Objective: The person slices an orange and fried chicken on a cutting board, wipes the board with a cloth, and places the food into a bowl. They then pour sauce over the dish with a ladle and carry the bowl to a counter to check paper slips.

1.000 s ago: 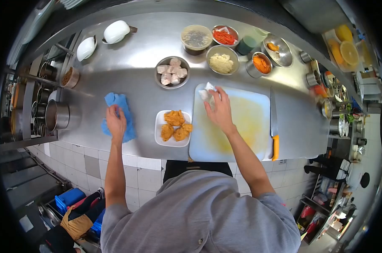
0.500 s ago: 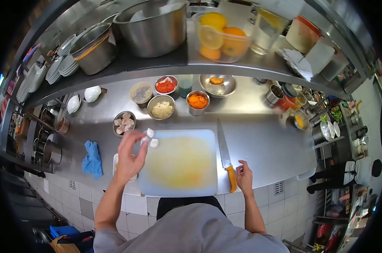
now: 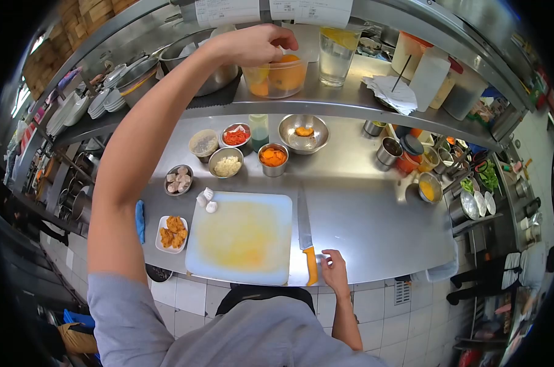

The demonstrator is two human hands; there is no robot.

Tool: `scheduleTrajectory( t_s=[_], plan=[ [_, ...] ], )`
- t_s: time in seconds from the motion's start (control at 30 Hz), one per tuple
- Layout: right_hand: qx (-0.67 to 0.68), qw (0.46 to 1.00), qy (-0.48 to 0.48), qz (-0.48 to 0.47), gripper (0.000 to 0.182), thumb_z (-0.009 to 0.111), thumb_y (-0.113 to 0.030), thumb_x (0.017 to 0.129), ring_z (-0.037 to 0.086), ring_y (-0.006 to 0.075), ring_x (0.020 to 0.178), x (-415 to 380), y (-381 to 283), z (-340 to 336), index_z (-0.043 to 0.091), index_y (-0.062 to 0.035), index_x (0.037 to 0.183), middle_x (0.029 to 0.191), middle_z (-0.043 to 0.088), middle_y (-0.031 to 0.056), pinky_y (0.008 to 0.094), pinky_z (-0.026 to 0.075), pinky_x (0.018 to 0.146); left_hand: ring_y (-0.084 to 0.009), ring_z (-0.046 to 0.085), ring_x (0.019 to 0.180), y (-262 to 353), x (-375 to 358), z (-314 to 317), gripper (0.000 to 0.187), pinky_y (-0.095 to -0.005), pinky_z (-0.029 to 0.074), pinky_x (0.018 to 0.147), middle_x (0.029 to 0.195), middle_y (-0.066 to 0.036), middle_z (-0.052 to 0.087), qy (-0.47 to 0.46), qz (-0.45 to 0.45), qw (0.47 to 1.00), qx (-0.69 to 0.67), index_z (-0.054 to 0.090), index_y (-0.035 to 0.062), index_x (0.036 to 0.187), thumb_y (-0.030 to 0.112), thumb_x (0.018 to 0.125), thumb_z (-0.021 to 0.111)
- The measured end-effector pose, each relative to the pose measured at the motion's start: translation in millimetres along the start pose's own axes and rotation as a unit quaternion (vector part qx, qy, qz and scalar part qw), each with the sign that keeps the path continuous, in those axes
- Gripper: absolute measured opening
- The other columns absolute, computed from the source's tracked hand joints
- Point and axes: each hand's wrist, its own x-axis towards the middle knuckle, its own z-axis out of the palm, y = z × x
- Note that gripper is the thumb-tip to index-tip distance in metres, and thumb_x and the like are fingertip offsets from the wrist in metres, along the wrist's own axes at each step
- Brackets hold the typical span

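Observation:
My left hand is raised over the clear plastic tub of citrus fruit on the shelf; its fingers are curled, and what they grip is hidden. Just right of the yellow-handled knife, my right hand hovers with loosely bent fingers apart and nothing in them. The knife lies along the right side of the white cutting board, blade pointing away from me. Several small white pieces rest at the board's upper left corner.
Behind the board stand bowls of pale chunks, white bits, red strips and orange slices. A dish of fried pieces is at left. The shelf crosses above, holding a glass. Another person stands far right.
My left hand has let go of a white piece, now on the board, and risen to the fruit tub. The view has shifted, uncovering the fried-food dish. My right hand remains beside the knife.

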Motion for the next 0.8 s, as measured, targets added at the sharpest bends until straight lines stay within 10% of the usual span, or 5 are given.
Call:
scheduleTrajectory(
  t_s=[0.43, 0.8],
  plan=[
    [0.044, 0.998, 0.0, 0.034, 0.022, 0.068, -0.001, 0.089, 0.067, 0.0202, 0.078, -6, -13, -26, 0.065, -0.0012, 0.111, 0.109, 0.069, 0.0125, 0.0311, 0.055, 0.065, -0.0294, 0.061, 0.119, 16, 76, 0, 0.069, -0.0385, 0.048, 0.101, 0.133, -0.009, 0.065, -0.251, -0.122, 0.931, 0.236, 0.064, 0.0115, 0.133, 0.035, 0.071, 0.083],
    [0.037, 0.991, -0.021, -0.126, 0.023, 0.067, -0.006, 0.091, 0.067, 0.0255, 0.088, 69, -105, -18, 0.066, -0.0033, 0.114, 0.11, 0.067, 0.0133, 0.034, 0.053, 0.072, -0.0268, 0.065, 0.102, -1, 45, -4, 0.078, -0.0365, 0.05, 0.089, 0.114, -0.012, 0.07, -0.065, -0.117, 0.987, 0.095, 0.067, 0.0067, 0.121, 0.053, 0.06, 0.084]
  ],
)
